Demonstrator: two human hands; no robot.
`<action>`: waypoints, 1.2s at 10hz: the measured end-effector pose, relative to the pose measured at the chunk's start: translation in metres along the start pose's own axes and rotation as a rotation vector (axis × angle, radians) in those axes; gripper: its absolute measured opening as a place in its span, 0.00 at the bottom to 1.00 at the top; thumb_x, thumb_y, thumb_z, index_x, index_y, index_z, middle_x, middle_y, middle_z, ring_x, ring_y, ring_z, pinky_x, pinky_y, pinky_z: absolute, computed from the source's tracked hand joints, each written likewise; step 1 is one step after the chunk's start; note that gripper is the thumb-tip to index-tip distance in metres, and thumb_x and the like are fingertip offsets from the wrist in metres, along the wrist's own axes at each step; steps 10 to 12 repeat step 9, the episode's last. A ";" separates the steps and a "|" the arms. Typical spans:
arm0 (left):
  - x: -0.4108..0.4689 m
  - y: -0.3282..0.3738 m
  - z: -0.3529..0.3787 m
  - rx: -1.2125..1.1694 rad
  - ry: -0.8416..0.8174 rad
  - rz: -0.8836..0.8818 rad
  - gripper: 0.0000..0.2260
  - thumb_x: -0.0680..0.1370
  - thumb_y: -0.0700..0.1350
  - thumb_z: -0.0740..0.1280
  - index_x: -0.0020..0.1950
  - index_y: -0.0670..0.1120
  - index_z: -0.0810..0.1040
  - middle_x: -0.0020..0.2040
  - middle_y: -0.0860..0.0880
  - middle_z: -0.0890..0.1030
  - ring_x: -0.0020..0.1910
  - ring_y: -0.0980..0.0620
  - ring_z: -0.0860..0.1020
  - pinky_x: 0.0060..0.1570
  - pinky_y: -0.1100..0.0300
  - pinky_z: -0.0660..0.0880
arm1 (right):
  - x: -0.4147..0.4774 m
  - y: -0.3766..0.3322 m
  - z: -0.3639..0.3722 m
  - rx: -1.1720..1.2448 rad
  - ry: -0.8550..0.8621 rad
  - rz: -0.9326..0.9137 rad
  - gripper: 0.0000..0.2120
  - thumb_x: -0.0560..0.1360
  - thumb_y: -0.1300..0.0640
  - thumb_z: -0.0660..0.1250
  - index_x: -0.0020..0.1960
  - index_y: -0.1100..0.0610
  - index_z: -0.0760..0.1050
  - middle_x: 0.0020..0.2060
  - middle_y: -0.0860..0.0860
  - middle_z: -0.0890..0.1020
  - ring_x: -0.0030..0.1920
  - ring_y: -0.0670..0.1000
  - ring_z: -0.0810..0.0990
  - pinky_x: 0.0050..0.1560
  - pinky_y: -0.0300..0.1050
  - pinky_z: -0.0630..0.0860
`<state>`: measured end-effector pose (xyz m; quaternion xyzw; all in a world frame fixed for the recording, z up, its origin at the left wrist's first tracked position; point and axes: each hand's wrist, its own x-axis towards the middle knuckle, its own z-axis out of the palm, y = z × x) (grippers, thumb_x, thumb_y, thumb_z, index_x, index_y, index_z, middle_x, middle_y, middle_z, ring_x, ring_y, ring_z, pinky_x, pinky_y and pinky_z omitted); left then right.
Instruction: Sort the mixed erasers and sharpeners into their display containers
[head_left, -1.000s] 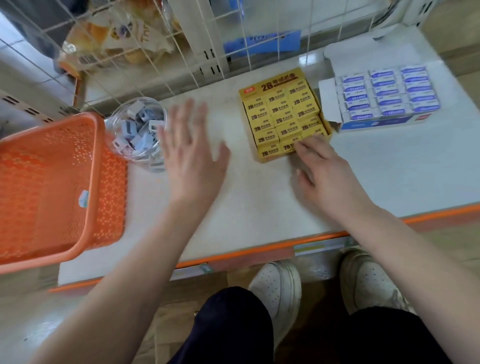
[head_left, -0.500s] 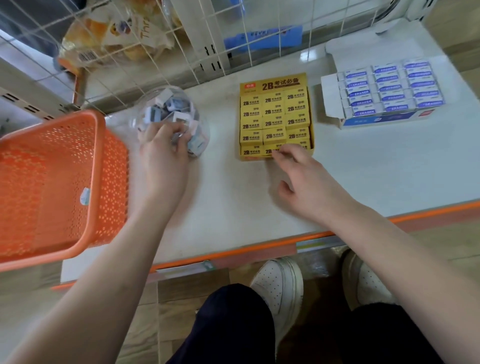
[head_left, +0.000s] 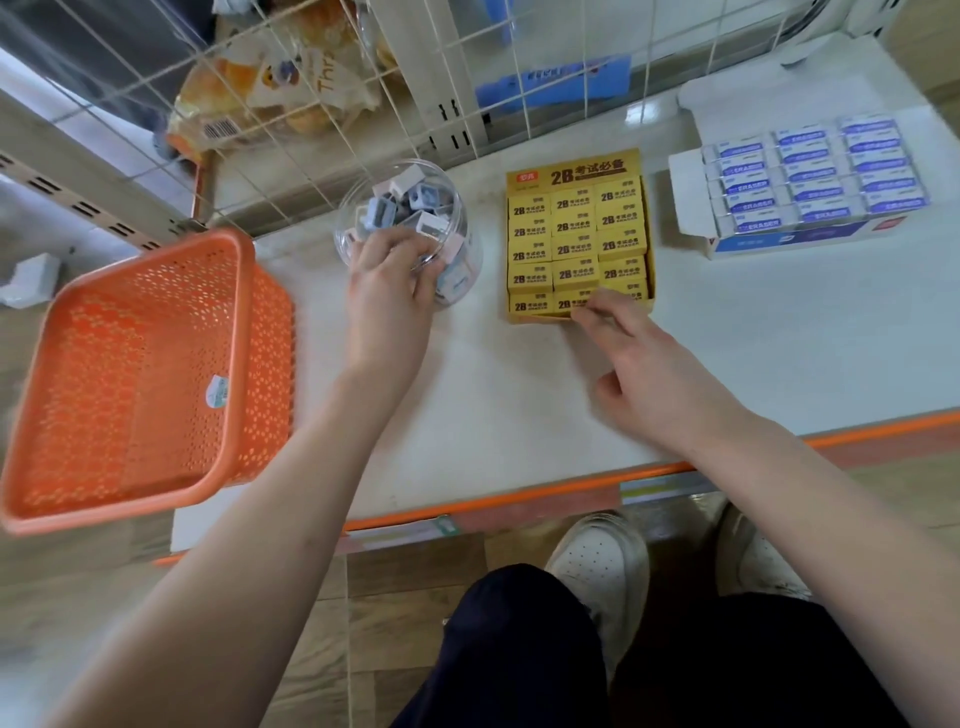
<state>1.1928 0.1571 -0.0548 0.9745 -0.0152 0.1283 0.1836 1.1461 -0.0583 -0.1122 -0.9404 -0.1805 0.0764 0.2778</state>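
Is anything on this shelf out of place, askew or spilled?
Yes: the orange basket juts far past the left end of the white shelf, so it looks poorly supported. Nothing looks spilled from the clear jar.

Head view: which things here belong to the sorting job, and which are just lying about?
Job: clear jar of sharpeners, held by the left hand; yellow 2B eraser box, touched by the right hand; blue-and-white eraser box; probably the orange basket.
Lying about: bagged bread; small white box at far left.
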 end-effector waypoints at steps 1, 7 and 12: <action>-0.011 0.001 -0.022 0.242 0.031 -0.034 0.27 0.79 0.51 0.62 0.74 0.41 0.61 0.73 0.43 0.64 0.73 0.45 0.58 0.73 0.53 0.43 | 0.000 0.000 -0.001 0.011 0.009 0.000 0.29 0.66 0.69 0.65 0.68 0.66 0.67 0.67 0.60 0.67 0.55 0.62 0.78 0.55 0.51 0.75; -0.035 -0.052 -0.079 0.271 -0.305 -0.402 0.07 0.78 0.42 0.59 0.52 0.40 0.71 0.48 0.36 0.79 0.46 0.35 0.76 0.39 0.53 0.67 | -0.022 -0.013 -0.037 -0.094 -0.172 0.051 0.35 0.75 0.65 0.60 0.76 0.57 0.45 0.76 0.50 0.47 0.76 0.51 0.46 0.73 0.49 0.47; -0.051 -0.036 -0.148 0.140 -0.319 -0.347 0.24 0.79 0.50 0.62 0.73 0.47 0.63 0.66 0.44 0.74 0.60 0.39 0.74 0.55 0.48 0.72 | -0.069 -0.051 -0.081 0.085 -0.076 0.086 0.29 0.75 0.66 0.62 0.74 0.54 0.59 0.75 0.48 0.53 0.76 0.52 0.47 0.74 0.54 0.48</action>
